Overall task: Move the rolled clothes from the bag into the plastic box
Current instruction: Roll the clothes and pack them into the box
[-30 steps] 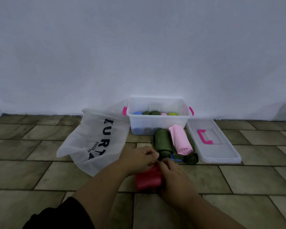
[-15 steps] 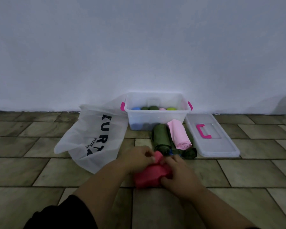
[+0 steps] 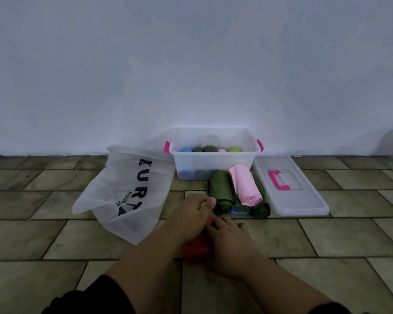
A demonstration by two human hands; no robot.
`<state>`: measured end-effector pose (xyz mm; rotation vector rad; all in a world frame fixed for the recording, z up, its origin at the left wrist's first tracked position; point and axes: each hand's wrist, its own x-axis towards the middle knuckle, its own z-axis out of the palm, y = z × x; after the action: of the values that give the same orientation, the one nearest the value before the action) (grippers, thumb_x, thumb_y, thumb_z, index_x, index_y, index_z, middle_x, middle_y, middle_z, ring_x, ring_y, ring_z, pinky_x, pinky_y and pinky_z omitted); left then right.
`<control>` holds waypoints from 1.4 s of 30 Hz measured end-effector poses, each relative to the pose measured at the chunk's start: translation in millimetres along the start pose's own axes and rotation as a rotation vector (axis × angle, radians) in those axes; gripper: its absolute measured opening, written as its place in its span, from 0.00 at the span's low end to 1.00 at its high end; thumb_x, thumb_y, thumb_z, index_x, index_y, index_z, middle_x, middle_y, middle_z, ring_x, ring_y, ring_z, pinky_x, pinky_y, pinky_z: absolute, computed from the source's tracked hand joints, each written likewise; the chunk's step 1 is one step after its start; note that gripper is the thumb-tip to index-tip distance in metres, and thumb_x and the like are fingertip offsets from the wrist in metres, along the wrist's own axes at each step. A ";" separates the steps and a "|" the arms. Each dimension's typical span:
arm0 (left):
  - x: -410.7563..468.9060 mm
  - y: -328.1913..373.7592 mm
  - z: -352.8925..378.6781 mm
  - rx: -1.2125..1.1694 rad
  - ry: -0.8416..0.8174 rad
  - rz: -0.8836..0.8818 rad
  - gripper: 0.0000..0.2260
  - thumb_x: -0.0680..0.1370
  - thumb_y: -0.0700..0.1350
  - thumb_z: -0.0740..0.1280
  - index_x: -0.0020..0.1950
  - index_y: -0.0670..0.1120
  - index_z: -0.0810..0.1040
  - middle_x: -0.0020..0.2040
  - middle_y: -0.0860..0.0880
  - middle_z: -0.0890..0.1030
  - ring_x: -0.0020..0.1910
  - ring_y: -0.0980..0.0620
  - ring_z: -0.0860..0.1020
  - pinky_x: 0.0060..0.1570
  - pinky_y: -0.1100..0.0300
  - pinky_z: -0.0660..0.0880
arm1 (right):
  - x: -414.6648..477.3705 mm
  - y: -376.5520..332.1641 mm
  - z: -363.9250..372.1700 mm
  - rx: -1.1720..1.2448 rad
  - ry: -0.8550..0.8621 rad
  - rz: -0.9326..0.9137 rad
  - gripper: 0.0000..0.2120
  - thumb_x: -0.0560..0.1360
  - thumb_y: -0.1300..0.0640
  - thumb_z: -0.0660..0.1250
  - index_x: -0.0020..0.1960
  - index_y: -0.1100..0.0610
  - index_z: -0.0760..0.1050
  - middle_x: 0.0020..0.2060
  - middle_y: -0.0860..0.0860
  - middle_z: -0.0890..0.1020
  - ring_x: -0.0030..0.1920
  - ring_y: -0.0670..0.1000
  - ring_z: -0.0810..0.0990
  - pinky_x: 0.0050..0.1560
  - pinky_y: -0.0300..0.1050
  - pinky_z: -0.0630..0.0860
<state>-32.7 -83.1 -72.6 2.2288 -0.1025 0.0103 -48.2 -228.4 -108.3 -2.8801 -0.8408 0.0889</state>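
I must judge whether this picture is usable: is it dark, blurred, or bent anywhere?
Head view: dim, bluish light, soft overall; the floor tiles bow from wide-angle distortion; both hands, left hand and right hand, look slightly smeared over the red cloth.

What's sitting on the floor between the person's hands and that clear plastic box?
In the head view, rolled clothes lie there: a dark green roll, a pink roll, and smaller green and blue pieces, just before the plastic box.

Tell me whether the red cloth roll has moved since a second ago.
Cannot tell. The red cloth roll sits between both hands, by the same floor-tile seam as before. The camera itself tilted, and the hands hide most of the roll.
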 end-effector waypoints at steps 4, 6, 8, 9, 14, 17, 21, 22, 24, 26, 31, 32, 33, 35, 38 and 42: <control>-7.8 -2.3 -2.7 -0.071 -0.120 -0.057 0.13 0.78 0.62 0.54 0.41 0.60 0.72 0.43 0.55 0.79 0.46 0.54 0.77 0.50 0.54 0.73 | -3.7 1.0 4.3 0.034 0.003 0.013 0.34 0.66 0.34 0.62 0.70 0.41 0.60 0.69 0.45 0.66 0.66 0.54 0.67 0.62 0.60 0.62; -10.7 -2.7 -2.0 0.002 -0.258 -0.140 0.15 0.78 0.65 0.51 0.53 0.62 0.73 0.52 0.53 0.79 0.52 0.54 0.75 0.52 0.56 0.71 | -3.1 0.2 4.8 0.049 -0.003 0.013 0.33 0.67 0.34 0.61 0.70 0.40 0.60 0.70 0.45 0.65 0.68 0.54 0.66 0.66 0.62 0.60; -10.0 -1.4 -1.5 0.026 -0.312 -0.200 0.22 0.78 0.66 0.49 0.65 0.59 0.70 0.63 0.50 0.76 0.60 0.51 0.73 0.54 0.58 0.66 | -2.4 -0.2 4.6 0.066 -0.013 0.008 0.34 0.67 0.34 0.61 0.71 0.41 0.59 0.71 0.46 0.63 0.70 0.54 0.64 0.68 0.64 0.56; -9.3 -0.1 -1.2 0.024 -0.332 -0.228 0.24 0.78 0.66 0.48 0.68 0.58 0.69 0.66 0.49 0.74 0.63 0.50 0.72 0.55 0.58 0.65 | -2.4 -0.2 4.4 0.068 -0.016 0.003 0.34 0.68 0.35 0.61 0.72 0.41 0.58 0.72 0.46 0.63 0.71 0.53 0.62 0.69 0.65 0.53; -7.9 0.3 5.4 0.014 -0.383 -0.328 0.30 0.76 0.69 0.49 0.66 0.53 0.75 0.66 0.46 0.75 0.63 0.49 0.72 0.60 0.56 0.67 | -8.7 -3.8 3.6 0.053 0.014 -0.040 0.37 0.68 0.40 0.63 0.74 0.44 0.55 0.74 0.46 0.60 0.74 0.53 0.56 0.71 0.63 0.48; -6.2 -3.5 9.3 0.078 -0.390 -0.315 0.31 0.76 0.69 0.48 0.67 0.51 0.74 0.66 0.45 0.75 0.64 0.48 0.72 0.64 0.55 0.66 | -15.4 -4.0 -0.1 0.092 0.007 -0.069 0.37 0.67 0.45 0.64 0.73 0.45 0.56 0.73 0.46 0.62 0.72 0.53 0.60 0.71 0.59 0.51; -5.1 -8.1 8.7 0.134 -0.391 -0.256 0.29 0.77 0.67 0.49 0.70 0.53 0.71 0.68 0.46 0.73 0.66 0.48 0.71 0.64 0.57 0.64 | -19.3 -4.3 -6.4 0.100 -0.005 -0.080 0.31 0.67 0.45 0.63 0.69 0.45 0.62 0.67 0.46 0.69 0.66 0.52 0.69 0.65 0.53 0.60; -4.8 -8.8 7.1 0.163 -0.349 -0.198 0.27 0.78 0.65 0.49 0.71 0.53 0.68 0.70 0.46 0.72 0.67 0.49 0.70 0.63 0.59 0.62 | -19.6 -4.7 -7.5 0.089 -0.011 -0.080 0.29 0.67 0.45 0.63 0.67 0.45 0.64 0.64 0.46 0.71 0.63 0.52 0.70 0.63 0.52 0.61; -5.4 -7.2 -0.9 0.168 -0.130 -0.020 0.23 0.80 0.59 0.53 0.72 0.50 0.68 0.71 0.49 0.70 0.70 0.51 0.67 0.64 0.63 0.59 | -20.4 -5.3 -9.0 0.065 -0.026 -0.080 0.24 0.66 0.44 0.63 0.62 0.45 0.66 0.58 0.46 0.73 0.60 0.53 0.73 0.59 0.51 0.63; -6.4 -2.5 -11.1 0.119 0.140 0.177 0.18 0.81 0.53 0.57 0.66 0.47 0.75 0.67 0.50 0.73 0.67 0.53 0.69 0.66 0.63 0.61 | -20.4 -4.7 -9.7 0.050 -0.038 -0.086 0.23 0.65 0.44 0.63 0.59 0.45 0.67 0.55 0.46 0.73 0.57 0.54 0.74 0.57 0.50 0.63; -20.6 9.0 -23.2 0.076 0.011 0.026 0.14 0.79 0.61 0.54 0.44 0.58 0.76 0.42 0.55 0.79 0.44 0.56 0.77 0.47 0.57 0.73 | -17.9 -4.0 -7.8 0.061 -0.033 -0.090 0.24 0.65 0.43 0.64 0.60 0.44 0.67 0.55 0.46 0.74 0.57 0.54 0.74 0.56 0.49 0.62; -23.8 8.6 -20.1 0.115 -0.128 -0.047 0.17 0.78 0.64 0.52 0.46 0.58 0.77 0.44 0.54 0.80 0.45 0.55 0.78 0.49 0.56 0.74 | -17.1 -3.7 -6.7 0.074 -0.030 -0.089 0.27 0.66 0.42 0.64 0.63 0.43 0.66 0.58 0.45 0.74 0.58 0.53 0.74 0.57 0.49 0.63; -25.9 6.9 -15.4 0.157 -0.230 -0.092 0.20 0.78 0.65 0.51 0.50 0.58 0.78 0.49 0.53 0.81 0.47 0.55 0.78 0.51 0.56 0.73 | -16.7 -3.4 -5.7 0.094 -0.027 -0.088 0.29 0.66 0.41 0.64 0.66 0.42 0.64 0.62 0.45 0.73 0.60 0.53 0.73 0.59 0.50 0.62; -27.6 5.4 -6.1 0.171 -0.304 -0.137 0.23 0.78 0.66 0.49 0.57 0.57 0.78 0.57 0.51 0.79 0.52 0.55 0.76 0.53 0.58 0.70 | -16.3 -3.7 -5.4 0.117 -0.026 -0.090 0.33 0.66 0.41 0.64 0.70 0.40 0.60 0.66 0.44 0.70 0.62 0.53 0.72 0.62 0.52 0.62; -23.3 4.6 2.5 0.017 -0.334 -0.244 0.28 0.76 0.67 0.48 0.61 0.53 0.77 0.64 0.47 0.77 0.60 0.51 0.74 0.63 0.57 0.66 | -16.8 -4.7 -6.8 0.085 -0.027 -0.096 0.32 0.67 0.43 0.64 0.69 0.42 0.61 0.65 0.45 0.72 0.62 0.54 0.72 0.62 0.53 0.62; -15.6 5.6 2.3 -0.026 -0.367 -0.344 0.36 0.73 0.70 0.47 0.67 0.48 0.74 0.68 0.44 0.73 0.66 0.48 0.70 0.70 0.51 0.62 | -18.1 -6.0 -8.0 0.067 0.005 -0.113 0.29 0.67 0.46 0.64 0.67 0.43 0.63 0.63 0.44 0.74 0.61 0.53 0.73 0.60 0.51 0.64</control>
<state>-48.7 -87.3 -70.3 2.1732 0.0817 -0.5842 -65.9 -234.1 -99.1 -2.7633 -0.9784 0.0960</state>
